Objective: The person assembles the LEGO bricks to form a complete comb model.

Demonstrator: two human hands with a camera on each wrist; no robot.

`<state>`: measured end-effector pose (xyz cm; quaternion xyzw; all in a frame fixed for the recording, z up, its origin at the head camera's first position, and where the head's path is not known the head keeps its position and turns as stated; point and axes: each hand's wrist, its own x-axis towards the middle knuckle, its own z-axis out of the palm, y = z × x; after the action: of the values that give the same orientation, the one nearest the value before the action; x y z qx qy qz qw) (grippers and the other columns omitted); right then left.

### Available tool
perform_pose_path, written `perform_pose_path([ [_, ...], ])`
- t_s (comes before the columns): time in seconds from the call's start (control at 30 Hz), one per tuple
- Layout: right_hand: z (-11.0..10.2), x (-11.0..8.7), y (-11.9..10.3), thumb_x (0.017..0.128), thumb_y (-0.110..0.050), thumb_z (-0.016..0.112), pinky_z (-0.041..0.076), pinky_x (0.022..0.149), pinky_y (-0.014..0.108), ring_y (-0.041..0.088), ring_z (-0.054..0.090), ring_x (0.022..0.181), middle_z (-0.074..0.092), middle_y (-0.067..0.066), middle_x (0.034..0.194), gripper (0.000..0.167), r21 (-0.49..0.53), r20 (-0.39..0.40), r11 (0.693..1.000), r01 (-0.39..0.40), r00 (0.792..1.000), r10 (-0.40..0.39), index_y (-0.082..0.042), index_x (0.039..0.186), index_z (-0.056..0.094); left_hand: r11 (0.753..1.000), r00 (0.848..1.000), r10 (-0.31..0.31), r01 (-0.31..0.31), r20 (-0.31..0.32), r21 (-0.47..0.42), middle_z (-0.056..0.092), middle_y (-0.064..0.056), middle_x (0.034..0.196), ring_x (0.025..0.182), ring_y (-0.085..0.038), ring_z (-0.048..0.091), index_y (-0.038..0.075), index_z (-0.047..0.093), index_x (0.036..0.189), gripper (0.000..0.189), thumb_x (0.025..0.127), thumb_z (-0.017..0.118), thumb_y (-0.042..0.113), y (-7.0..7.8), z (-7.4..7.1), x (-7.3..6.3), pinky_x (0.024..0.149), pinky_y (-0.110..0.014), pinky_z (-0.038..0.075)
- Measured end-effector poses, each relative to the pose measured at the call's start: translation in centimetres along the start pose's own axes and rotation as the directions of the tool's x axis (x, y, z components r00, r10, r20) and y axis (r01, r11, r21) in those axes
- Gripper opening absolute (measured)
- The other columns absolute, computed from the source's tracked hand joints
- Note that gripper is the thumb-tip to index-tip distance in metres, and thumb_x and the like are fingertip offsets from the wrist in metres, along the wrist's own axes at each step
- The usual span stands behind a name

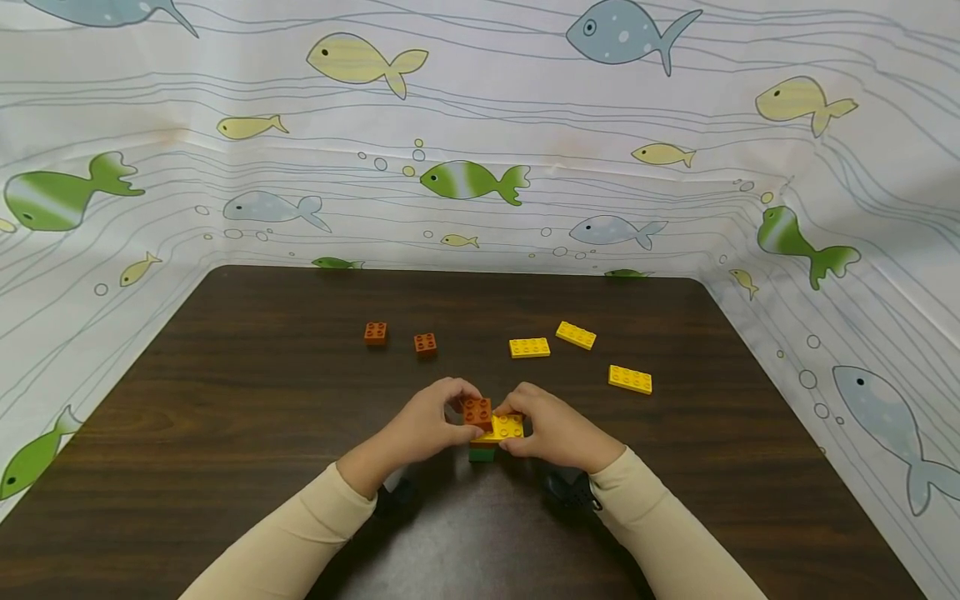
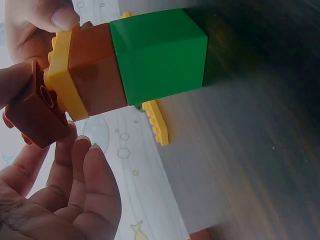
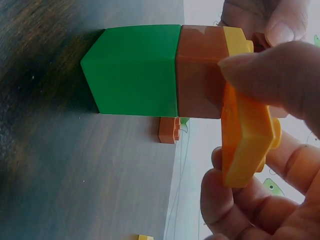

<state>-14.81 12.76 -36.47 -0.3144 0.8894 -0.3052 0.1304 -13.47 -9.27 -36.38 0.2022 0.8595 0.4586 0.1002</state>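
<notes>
A small stack stands on the table: a green block (image 2: 160,57) at the bottom, a brown brick (image 2: 97,75) on it, and a flat yellow brick (image 3: 252,137) on top, overhanging to the right. My right hand (image 1: 558,429) pinches that yellow brick at its overhanging part, thumb on the near side. Between the thumb and fingers of my left hand (image 1: 423,425) is a second brown brick (image 1: 477,412). It sits tilted against the studs at the yellow brick's left end, as the left wrist view shows. In the head view the hands hide much of the lower stack.
Two brown bricks (image 1: 376,334) (image 1: 425,345) lie farther back, left of the stack. Three flat yellow bricks (image 1: 529,347) (image 1: 576,335) (image 1: 630,379) lie back right. A fish-patterned cloth (image 1: 480,225) borders the dark wooden table (image 1: 247,400) at the back and sides.
</notes>
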Motion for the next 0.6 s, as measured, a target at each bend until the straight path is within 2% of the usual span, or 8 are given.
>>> perform_pose_path([
  [0.6,0.06,-0.06,0.24,0.084,-0.016,0.075,0.05,0.077,0.03,0.018,0.053,0.087,0.053,-0.001,0.1,0.029,0.041,0.0,0.999,-0.013,1.0,0.013,-0.006,0.11,0.067,0.999,1.0,0.02,-0.02,0.006,0.049,0.056,-0.001,0.097,0.09,-0.021,0.051,0.008,0.063,0.108,0.029,0.082,0.076,0.01,0.0,0.72,0.11,0.069,-0.027,0.045],
])
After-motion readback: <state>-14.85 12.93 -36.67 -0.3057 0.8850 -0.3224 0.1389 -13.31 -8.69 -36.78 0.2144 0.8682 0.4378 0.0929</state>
